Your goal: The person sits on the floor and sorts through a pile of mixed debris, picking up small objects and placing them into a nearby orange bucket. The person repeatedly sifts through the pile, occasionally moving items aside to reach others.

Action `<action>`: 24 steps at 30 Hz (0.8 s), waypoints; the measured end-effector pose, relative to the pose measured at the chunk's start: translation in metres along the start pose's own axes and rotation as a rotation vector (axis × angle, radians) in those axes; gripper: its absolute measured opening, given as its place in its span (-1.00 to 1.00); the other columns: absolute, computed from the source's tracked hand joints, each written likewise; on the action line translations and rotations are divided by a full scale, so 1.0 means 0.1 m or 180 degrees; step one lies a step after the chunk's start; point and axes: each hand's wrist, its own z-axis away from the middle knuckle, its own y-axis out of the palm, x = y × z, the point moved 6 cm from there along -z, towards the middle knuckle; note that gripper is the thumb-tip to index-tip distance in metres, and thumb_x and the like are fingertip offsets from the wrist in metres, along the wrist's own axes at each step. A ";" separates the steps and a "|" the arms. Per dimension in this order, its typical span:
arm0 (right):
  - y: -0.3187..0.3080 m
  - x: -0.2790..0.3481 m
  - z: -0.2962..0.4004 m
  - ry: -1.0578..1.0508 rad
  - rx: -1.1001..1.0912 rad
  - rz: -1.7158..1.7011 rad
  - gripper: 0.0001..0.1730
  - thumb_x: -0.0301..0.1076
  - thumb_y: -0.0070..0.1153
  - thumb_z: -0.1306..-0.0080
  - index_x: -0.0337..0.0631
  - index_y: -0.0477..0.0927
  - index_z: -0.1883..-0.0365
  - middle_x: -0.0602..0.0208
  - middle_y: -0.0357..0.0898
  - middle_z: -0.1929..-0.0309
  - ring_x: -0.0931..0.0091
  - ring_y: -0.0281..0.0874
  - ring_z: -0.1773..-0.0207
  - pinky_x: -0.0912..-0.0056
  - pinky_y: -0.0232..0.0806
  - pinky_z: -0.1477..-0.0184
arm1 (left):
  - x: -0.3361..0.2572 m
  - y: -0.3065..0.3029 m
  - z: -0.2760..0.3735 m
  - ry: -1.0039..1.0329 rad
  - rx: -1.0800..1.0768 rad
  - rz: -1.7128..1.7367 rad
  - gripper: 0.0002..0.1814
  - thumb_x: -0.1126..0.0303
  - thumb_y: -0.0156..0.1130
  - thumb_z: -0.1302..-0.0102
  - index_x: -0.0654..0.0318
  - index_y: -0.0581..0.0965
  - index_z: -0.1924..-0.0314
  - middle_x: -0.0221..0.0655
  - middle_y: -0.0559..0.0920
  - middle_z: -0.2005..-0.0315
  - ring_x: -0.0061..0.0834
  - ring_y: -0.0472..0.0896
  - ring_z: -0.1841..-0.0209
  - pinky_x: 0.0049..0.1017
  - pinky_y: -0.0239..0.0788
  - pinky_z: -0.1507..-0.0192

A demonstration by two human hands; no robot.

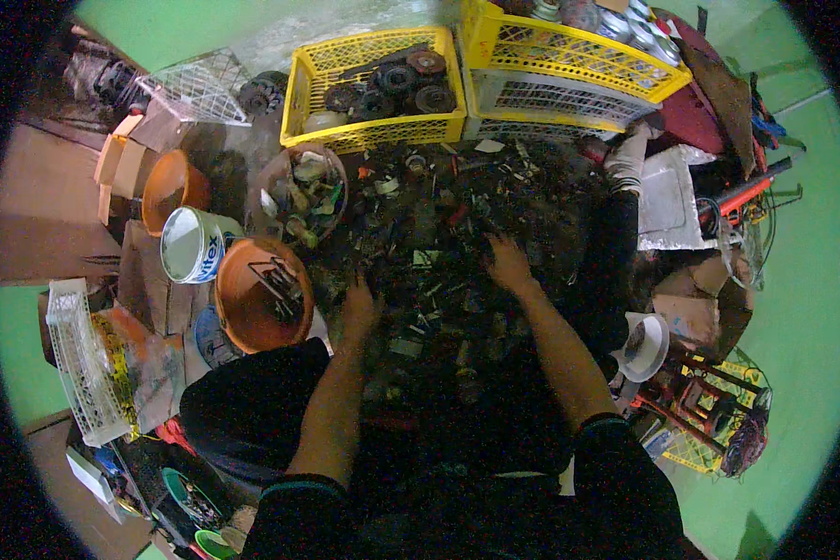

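Note:
A dark, dim heap of mixed scrap pieces [427,294] lies between my legs. My left hand [359,304] is over its left side, fingers pointing down and away from me. My right hand [509,266] reaches into the heap farther right, its fingertips lost among dark pieces. Whether either hand holds anything cannot be made out. A pale flat piece [425,259] lies between the hands. Left of my left hand, an orange tub [229,308] holds several thin metal pieces [278,283]. Beyond it, a round basin [257,192] contains mixed pale and green scraps.
A yellow plastic crate [371,133] with dark wheel-like parts stands at the back, beside stacked crates [581,52]. At left are a white paint bucket [192,245] and another orange tub [171,192]. A white bowl [651,346] and a rusty metal frame [703,406] are at right.

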 end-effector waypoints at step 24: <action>-0.65 0.26 0.30 0.0337 -0.0592 0.0236 -0.49 -0.11 0.15 0.08 -0.24 0.46 0.20 0.08 0.49 0.27 0.23 0.45 0.20 0.23 0.31 0.16 | 0.10 0.15 -0.59 -0.0063 -0.0852 0.0888 -0.60 0.26 0.13 -0.01 0.35 0.43 0.15 -0.09 0.54 0.34 -0.08 0.46 0.17 -0.26 0.26 0.07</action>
